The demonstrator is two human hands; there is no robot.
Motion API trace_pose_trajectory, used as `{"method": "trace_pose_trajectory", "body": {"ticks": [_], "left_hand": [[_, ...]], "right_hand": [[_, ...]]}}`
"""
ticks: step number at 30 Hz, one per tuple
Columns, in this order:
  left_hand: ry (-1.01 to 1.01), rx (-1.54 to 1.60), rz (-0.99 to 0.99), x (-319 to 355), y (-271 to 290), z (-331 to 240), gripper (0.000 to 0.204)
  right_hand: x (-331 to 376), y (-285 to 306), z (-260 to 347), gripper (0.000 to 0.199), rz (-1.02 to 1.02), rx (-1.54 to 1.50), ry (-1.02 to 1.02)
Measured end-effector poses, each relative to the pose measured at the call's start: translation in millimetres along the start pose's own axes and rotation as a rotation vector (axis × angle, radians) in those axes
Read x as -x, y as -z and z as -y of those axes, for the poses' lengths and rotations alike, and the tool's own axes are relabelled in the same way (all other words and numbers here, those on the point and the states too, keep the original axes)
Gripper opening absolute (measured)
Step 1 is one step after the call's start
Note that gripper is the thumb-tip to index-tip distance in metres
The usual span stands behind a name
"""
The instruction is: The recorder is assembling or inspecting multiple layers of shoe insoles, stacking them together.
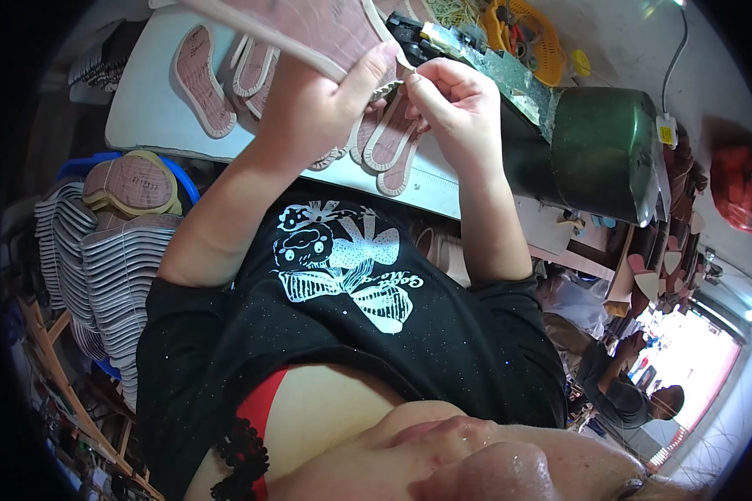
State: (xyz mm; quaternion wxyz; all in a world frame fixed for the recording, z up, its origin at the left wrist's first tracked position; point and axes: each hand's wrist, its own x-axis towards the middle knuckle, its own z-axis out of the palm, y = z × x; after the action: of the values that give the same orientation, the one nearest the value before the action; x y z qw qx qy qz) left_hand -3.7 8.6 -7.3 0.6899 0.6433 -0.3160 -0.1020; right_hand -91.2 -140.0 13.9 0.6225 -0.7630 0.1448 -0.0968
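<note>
Up at the far side of the white table, my left hand (pixel 322 104) grips a pinkish-brown insole (pixel 317 29) with a pale binding round its rim, thumb on top near the edge. My right hand (pixel 458 96) is closed in a pinch at the same edge, thumb against the fingers on the end of the pale strip. The strip looks gathered between the two hands. More bound insoles (pixel 205 79) lie on the table (pixel 150 108), some of them below and behind my hands. The insole's top runs out of the picture.
A dark green machine (pixel 602 142) stands right beside my right hand. An orange plastic basket (pixel 539 37) sits behind it. To the left, tall stacks of insoles (pixel 117 267) fill a blue tub (pixel 188 179). Another person (pixel 618 388) is far off at the lower right.
</note>
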Motion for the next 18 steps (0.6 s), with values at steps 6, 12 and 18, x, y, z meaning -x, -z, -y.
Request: {"method": "trace_pose_trajectory", "body": {"ticks": [6, 12, 18], "left_hand": [[-0.250, -0.098, -0.042, -7.2, -5.7, 16.4, 0.013], [0.098, 0.328, -0.027, -10.1, -14.5, 15.5, 0.021], [0.447, 0.482, 0.110, -30.7, -6.9, 19.3, 0.022]], "right_hand": [[10.6, -0.2, -18.5, 0.016, -0.045, -0.206, -0.054], [18.5, -21.5, -42.0, 0.015, 0.069, -0.479, -0.003], [14.5, -33.4, -46.8, 0.025, 0.046, -0.771, -0.004]]}}
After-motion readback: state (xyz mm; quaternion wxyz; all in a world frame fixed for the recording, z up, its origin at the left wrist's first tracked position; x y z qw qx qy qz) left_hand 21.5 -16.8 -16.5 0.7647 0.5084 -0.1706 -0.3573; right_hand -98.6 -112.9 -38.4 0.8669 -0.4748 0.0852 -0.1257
